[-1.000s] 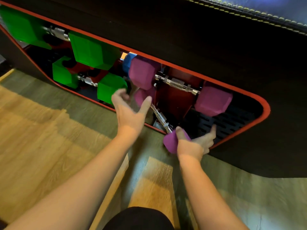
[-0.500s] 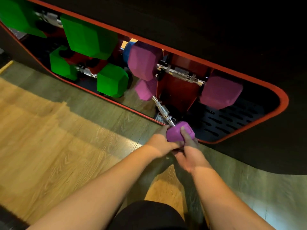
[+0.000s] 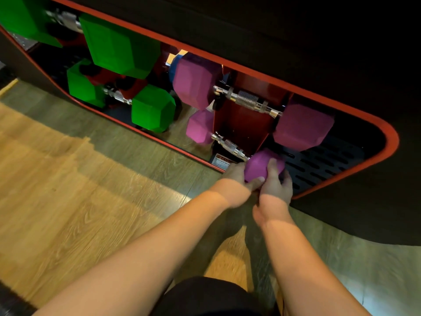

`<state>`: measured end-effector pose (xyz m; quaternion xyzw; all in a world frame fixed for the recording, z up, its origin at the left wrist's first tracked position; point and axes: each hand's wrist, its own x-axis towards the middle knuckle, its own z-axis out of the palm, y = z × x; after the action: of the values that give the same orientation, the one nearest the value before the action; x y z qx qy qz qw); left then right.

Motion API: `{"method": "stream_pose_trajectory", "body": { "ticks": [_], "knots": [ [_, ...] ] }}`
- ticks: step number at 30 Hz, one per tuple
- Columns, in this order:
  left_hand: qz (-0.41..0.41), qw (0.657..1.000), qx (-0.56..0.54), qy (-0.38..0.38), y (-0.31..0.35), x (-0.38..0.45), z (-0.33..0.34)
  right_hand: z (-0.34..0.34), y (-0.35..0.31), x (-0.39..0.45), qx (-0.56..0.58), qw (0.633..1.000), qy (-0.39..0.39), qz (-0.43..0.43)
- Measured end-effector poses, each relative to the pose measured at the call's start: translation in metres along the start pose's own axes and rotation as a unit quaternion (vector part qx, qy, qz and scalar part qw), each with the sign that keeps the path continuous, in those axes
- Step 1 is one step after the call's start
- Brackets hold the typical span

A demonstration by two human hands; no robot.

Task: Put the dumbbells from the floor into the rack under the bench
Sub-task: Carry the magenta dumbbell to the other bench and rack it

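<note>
A small purple dumbbell [image 3: 230, 147] lies slanted in the lower slot of the red rack [image 3: 241, 124] under the black bench. Its far head sits inside the opening and its near head is at the rim. My left hand [image 3: 239, 176] and my right hand [image 3: 276, 182] both clasp that near purple head. A larger purple dumbbell [image 3: 250, 101] rests in the slot above it. Two green dumbbells, a big one [image 3: 118, 44] and a smaller one [image 3: 118, 96], fill the rack's left side.
The bench's black body with its red-trimmed opening [image 3: 391, 142] overhangs the rack. A perforated black panel [image 3: 323, 165] lies right of my hands. A blue dumbbell head [image 3: 174, 62] shows behind the purple ones. Wood-look floor [image 3: 68, 190] spreads to the left; my dark-clad knee [image 3: 205, 297] is at the bottom.
My left hand came down from the rack onto the small dumbbell's near head, joining my right hand. Both hands have pushed that head forward to the opening's rim.
</note>
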<state>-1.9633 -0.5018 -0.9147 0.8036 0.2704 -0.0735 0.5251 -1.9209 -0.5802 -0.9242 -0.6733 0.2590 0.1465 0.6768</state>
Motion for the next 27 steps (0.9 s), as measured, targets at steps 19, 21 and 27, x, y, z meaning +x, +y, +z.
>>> {"method": "stream_pose_trajectory", "body": {
  "ticks": [19,21,27],
  "knots": [
    [-0.025,0.969,0.157,0.189,-0.035,0.052,-0.107,0.025,-0.008,0.011,-0.535,0.813,-0.004,-0.229],
    [-0.043,0.966,0.147,0.207,-0.026,0.059,-0.099,0.026,-0.013,0.021,-0.535,0.806,-0.005,-0.251],
    [-0.036,0.954,0.211,0.211,-0.022,0.064,-0.097,0.022,-0.009,0.013,-0.493,0.836,-0.003,-0.24]
  ]
}}
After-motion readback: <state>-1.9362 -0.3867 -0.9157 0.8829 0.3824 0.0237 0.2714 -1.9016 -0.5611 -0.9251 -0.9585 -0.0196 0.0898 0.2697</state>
